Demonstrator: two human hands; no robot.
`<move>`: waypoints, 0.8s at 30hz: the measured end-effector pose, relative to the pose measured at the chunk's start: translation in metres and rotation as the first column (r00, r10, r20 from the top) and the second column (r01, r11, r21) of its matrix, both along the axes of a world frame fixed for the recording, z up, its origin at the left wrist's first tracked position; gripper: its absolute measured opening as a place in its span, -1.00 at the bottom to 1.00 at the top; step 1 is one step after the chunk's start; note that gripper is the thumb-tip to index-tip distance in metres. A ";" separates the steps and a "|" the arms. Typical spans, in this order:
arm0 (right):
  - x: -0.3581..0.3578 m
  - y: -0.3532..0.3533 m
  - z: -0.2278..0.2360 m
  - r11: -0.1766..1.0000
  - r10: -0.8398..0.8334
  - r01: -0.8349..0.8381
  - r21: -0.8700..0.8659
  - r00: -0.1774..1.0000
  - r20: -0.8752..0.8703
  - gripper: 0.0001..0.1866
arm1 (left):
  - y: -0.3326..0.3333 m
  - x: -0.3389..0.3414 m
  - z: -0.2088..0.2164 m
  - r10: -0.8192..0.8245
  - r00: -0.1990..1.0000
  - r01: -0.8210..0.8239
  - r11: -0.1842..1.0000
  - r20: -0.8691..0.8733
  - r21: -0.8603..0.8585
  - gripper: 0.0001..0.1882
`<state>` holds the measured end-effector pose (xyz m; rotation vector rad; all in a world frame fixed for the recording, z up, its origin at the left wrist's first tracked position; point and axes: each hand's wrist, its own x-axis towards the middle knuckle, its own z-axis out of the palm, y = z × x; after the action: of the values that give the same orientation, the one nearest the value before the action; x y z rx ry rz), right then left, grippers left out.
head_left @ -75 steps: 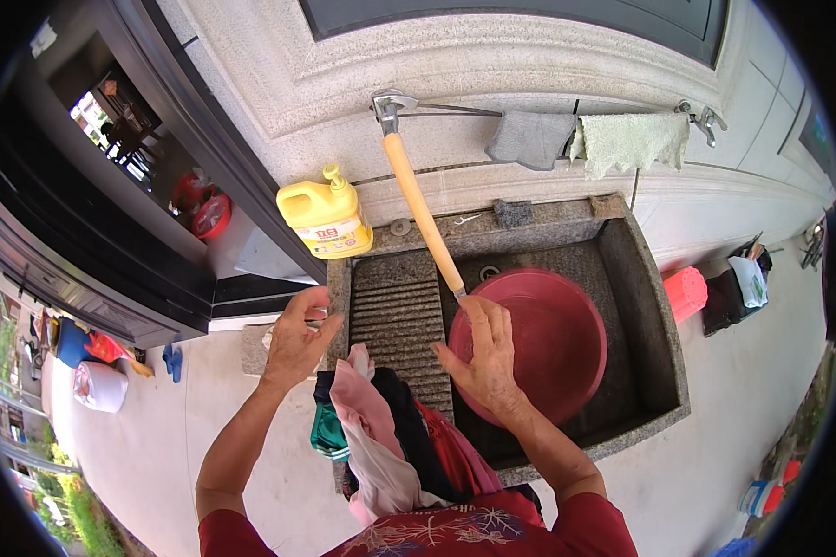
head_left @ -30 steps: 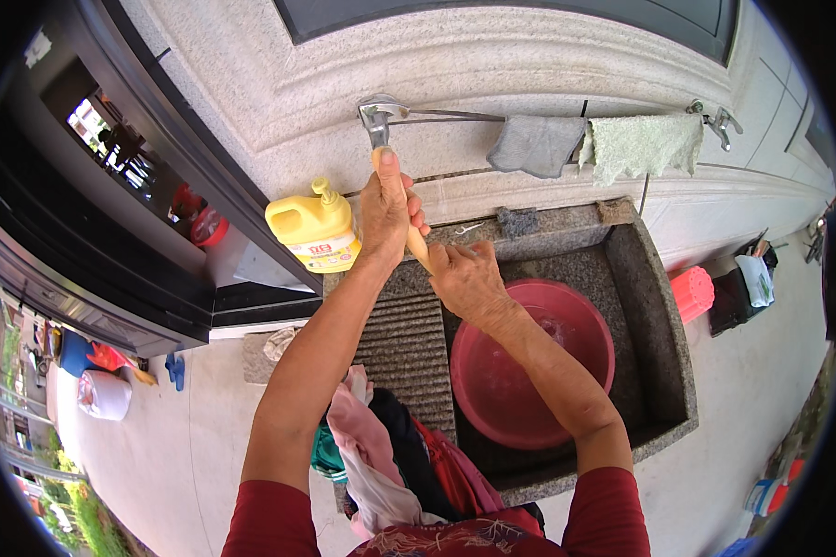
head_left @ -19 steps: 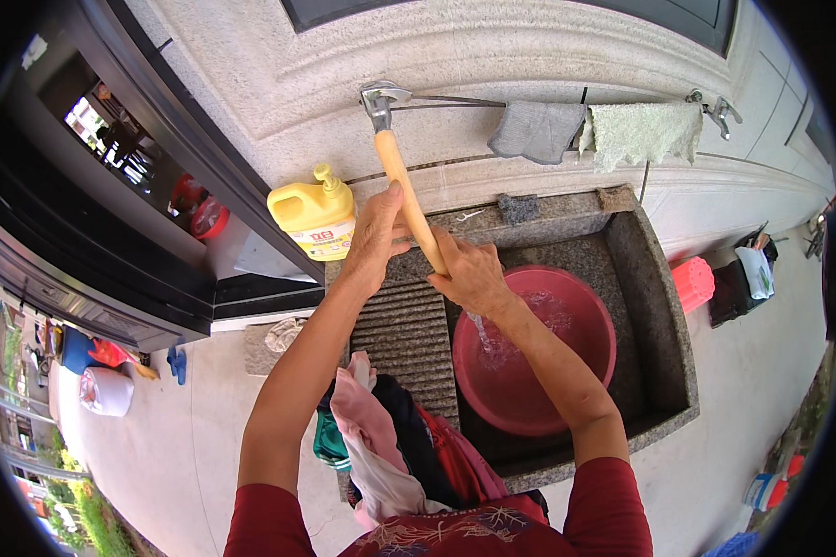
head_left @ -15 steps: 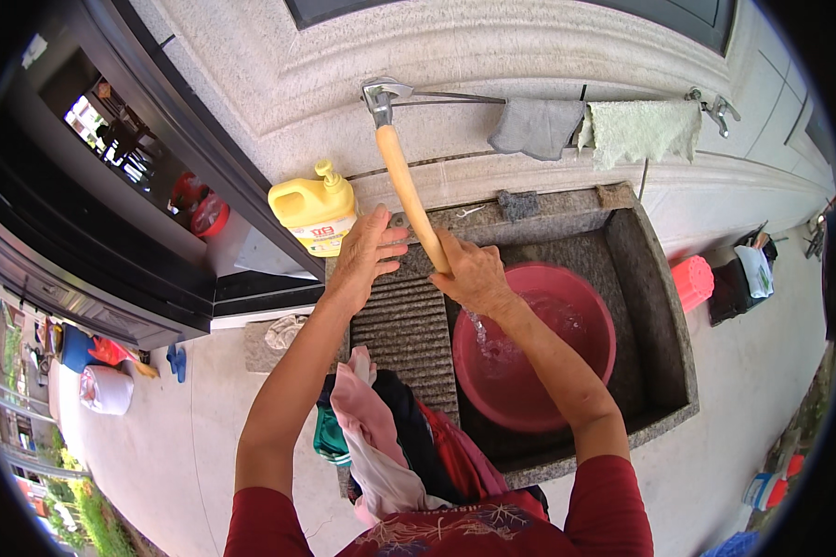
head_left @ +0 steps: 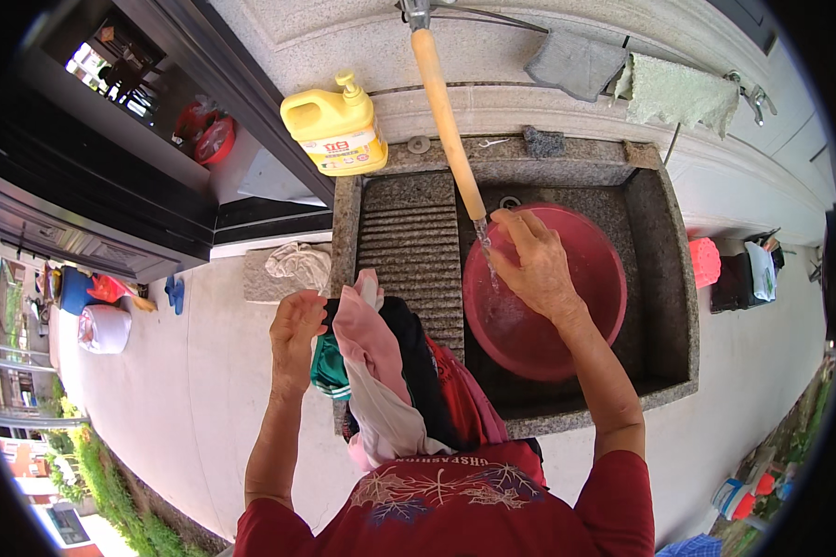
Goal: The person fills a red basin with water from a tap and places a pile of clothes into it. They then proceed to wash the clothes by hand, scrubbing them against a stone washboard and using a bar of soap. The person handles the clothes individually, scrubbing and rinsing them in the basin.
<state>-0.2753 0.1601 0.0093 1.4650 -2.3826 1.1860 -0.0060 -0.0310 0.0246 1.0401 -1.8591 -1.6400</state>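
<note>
My right hand [head_left: 539,269] is beside the lower end of a yellowish hose [head_left: 449,125] hanging from the tap [head_left: 416,13]. Its fingers are apart and hold nothing. Water runs from the hose into a red plastic basin [head_left: 581,343], which stands in the stone sink [head_left: 680,297] with some water in it. To the left, my left hand [head_left: 294,334] hovers near a pile of clothes, fingers loosely bent and nothing visible in them. The pile, with a pink garment [head_left: 370,325] on top, lies over the near end of the ribbed washboard [head_left: 409,251].
A yellow detergent jug [head_left: 334,130] stands by the sink's back left corner. A scrubbing pad [head_left: 542,142] rests on the back ledge. Grey cloth [head_left: 578,63] and pale green cloth [head_left: 683,93] hang on the wall. A wrung cloth [head_left: 299,265] lies on a low block at left.
My right hand has let go of the hose and moved toward the basin. My left hand has drawn back from beside the hose to the clothes. The whole view has shifted.
</note>
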 end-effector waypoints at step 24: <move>0.180 0.064 0.069 0.643 0.763 -0.455 -0.616 0.308 0.569 -0.72 | 0.117 0.101 -0.061 0.229 0.951 -0.157 0.936 -0.206 0.315 -0.60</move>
<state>-0.0950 0.2244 0.0787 2.1075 -1.6368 2.8559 0.0948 0.0858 -0.0360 1.0506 -1.3383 -1.8668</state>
